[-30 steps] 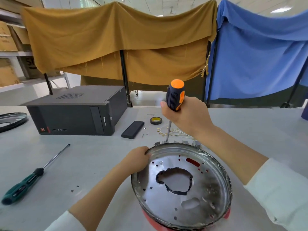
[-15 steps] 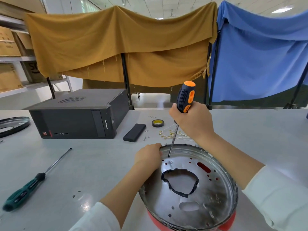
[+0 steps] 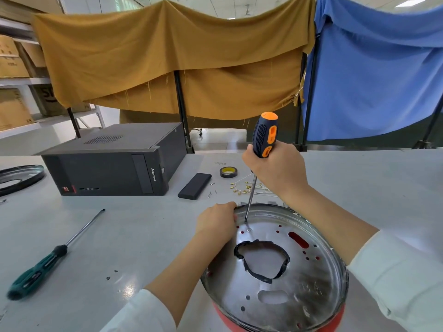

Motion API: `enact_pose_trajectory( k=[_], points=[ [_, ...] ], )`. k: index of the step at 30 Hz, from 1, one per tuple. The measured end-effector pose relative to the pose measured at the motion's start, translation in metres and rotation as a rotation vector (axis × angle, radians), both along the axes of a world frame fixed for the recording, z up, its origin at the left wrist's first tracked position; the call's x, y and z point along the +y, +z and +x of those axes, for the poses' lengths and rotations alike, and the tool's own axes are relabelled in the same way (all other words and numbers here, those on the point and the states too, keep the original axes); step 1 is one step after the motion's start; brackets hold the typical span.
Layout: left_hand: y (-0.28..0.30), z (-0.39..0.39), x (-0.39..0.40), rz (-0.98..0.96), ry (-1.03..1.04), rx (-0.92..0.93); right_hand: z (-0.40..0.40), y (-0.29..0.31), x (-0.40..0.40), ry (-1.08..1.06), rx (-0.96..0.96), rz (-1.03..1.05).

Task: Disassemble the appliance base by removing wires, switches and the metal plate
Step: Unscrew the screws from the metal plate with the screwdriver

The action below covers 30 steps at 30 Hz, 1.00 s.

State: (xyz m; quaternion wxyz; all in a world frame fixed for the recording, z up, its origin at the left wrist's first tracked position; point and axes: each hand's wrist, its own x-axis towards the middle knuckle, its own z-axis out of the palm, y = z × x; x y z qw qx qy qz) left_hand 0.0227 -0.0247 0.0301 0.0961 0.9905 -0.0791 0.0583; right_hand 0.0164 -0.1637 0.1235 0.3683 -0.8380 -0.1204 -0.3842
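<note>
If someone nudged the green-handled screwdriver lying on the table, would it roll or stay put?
The green-handled screwdriver would probably roll: its shaft is thin and round and the table looks smooth. Its thick handle likely makes it swing in an arc.

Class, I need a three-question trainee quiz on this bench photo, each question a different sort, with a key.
1. True or false: the left hand holds the rim of the metal plate.
2. Which tool is in the right hand? A) orange-handled screwdriver B) green-handled screwdriver C) tape roll
3. Fill in: the black computer case stands to the ____ of the plate in the picture.

Key: 1 true; 2 A; 3 left.
</note>
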Motion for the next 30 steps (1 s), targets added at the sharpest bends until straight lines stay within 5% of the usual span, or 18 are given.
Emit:
enact_pose_trajectory(
  k=[23,30],
  points=[
    [-0.004,0.001,-0.002,0.014,0.005,-0.035,0.024,0.009,0.007,-0.312,0.143,-0.050],
    [-0.006,0.003,0.000,-0.001,-0.014,-0.033,0.034,0.012,0.014,-0.041,0.198,0.007]
  ],
)
